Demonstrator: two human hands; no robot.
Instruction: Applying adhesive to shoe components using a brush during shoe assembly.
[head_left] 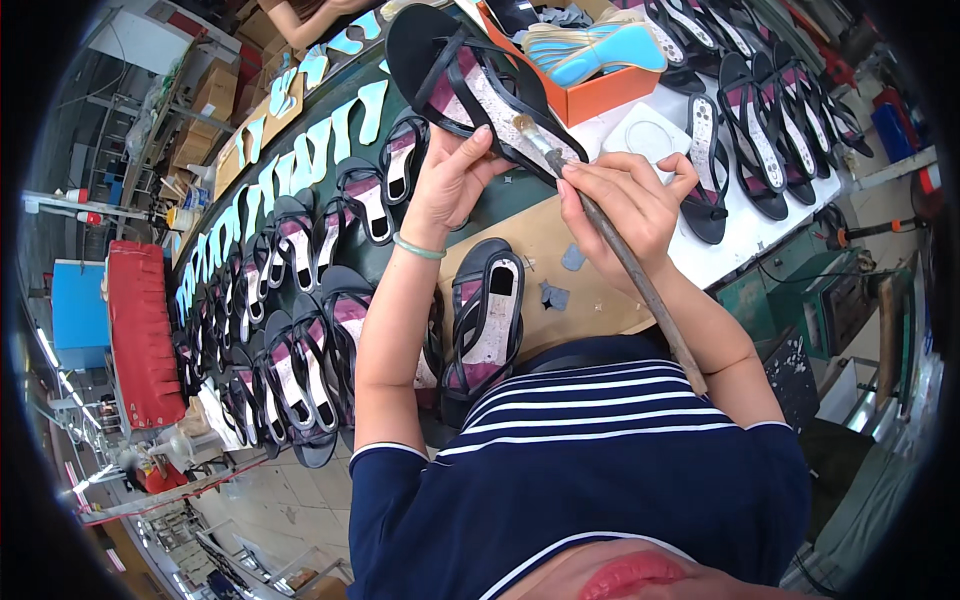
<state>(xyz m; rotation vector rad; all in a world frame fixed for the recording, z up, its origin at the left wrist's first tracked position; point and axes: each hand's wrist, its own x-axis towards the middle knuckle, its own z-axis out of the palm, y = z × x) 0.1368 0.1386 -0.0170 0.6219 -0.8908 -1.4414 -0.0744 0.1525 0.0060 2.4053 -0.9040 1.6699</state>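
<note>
Brush [637, 270] at the sandal [477, 92], up above the bench [490, 207]!
Left hand [455, 175] grips the sandal's edge between thumb and fingers; right hand [632, 205] pinches the brush's wooden handle, its bristles over the pale insole. Nearer the body, 1 more sandal [492, 315] rests on brown paper [600, 305].

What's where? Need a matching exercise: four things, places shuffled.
Things:
1. Black strappy sandal
2. Long wooden-handled brush
3. Orange cardboard box
4. Pale green ring-shaped bangle

Places:
A. Around the left wrist
B. Gripped by the right hand
C. Holding flat blue and beige pieces
D. Held up in the left hand

Pairs: 1-D; 2-B; 3-C; 4-A
</note>
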